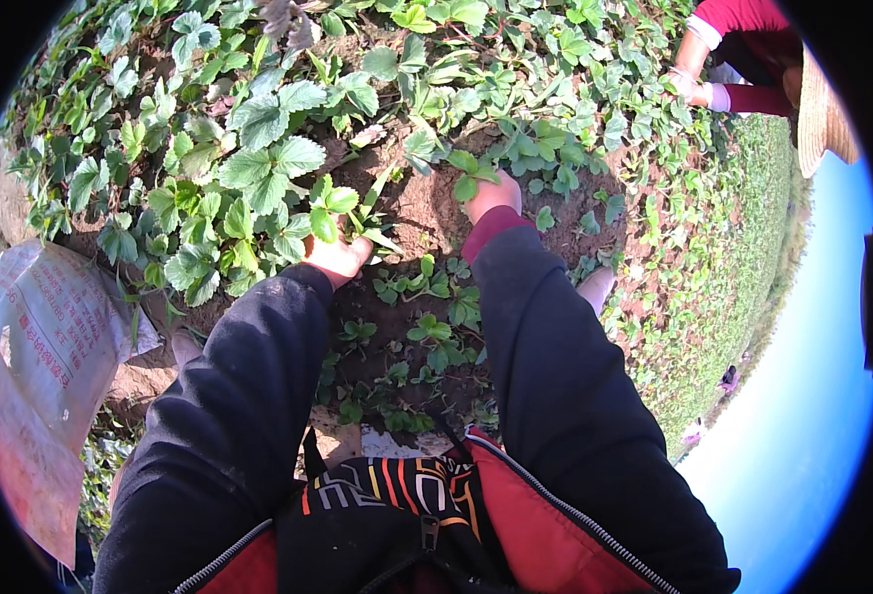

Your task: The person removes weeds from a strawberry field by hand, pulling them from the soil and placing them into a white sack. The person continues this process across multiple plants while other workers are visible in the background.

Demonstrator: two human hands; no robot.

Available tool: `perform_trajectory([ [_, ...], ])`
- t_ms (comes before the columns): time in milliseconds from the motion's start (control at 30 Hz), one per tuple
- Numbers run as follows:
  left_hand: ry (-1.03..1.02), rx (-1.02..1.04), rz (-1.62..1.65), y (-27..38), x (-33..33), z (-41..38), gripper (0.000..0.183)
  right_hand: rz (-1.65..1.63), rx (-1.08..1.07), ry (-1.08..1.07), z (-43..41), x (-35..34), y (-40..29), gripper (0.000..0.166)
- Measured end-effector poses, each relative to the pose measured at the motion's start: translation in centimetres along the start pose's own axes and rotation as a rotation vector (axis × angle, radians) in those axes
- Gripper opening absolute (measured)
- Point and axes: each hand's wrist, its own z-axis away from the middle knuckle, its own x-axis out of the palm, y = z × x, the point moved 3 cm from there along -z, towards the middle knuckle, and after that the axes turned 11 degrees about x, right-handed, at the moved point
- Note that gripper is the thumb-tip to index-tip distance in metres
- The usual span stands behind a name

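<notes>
Strawberry plants [266, 174] with toothed green leaves grow thickly around both of my hands. My left hand [336, 260] reaches in at the edge of a leafy clump, its thumb pointing right. Its other fingers are hidden by leaves, beside a tuft of long-bladed grass [370, 211]; whether it grips the blades cannot be told. My right hand [497, 197] is low over the soil, knuckles up, behind a small strawberry sprig [470, 172]. Its fingertips are out of sight. Between the hands lies a patch of bare brown soil [422, 211].
A white woven sack [50, 319] with red printing lies at the left. Smaller strawberry plants [436, 341] grow between my legs. At the upper right, a person in red sleeves [756, 100] and a straw hat [822, 111] bends over the plants. More people [730, 379] appear far off.
</notes>
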Motion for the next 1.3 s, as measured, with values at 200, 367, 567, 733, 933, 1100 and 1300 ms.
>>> perform_trajectory([
  [200, -0.064, 0.060, -0.114, 0.1, -0.2, -0.2, 0.057, 0.204, -0.285, 0.102, 0.6, -0.5, 0.3, 0.018],
  [367, -0.002, 0.131, -0.089, -0.2, 0.0, 0.0, 0.038, -0.837, 0.280, -0.038, 0.3, -0.5, 4.5, 0.017],
  [567, 0.008, 0.103, -0.110, -1.5, 0.3, -0.2, 0.032, -0.716, 0.305, 0.140, -1.2, -2.4, 6.1, 0.024],
  [733, -0.001, 0.149, -0.091, -2.0, 0.3, -0.1, 0.030, -0.488, 0.087, 0.253, -2.0, -3.7, 1.9, 0.059],
  [933, -0.067, 0.042, 0.086, -2.3, 0.5, -0.1, 0.056, 0.035, 0.077, 0.183, -3.1, -4.7, 0.6, 0.041],
  [1100, -0.066, 0.031, 0.041, -1.7, 0.3, 0.0, 0.050, 0.249, -0.149, 0.133, -3.7, -4.6, 0.9, 0.020],
  [1300, -0.085, -0.035, 0.075, -0.7, 0.1, 0.1, 0.050, 0.339, -0.320, 0.065, -3.0, -4.6, 0.8, 0.019],
])
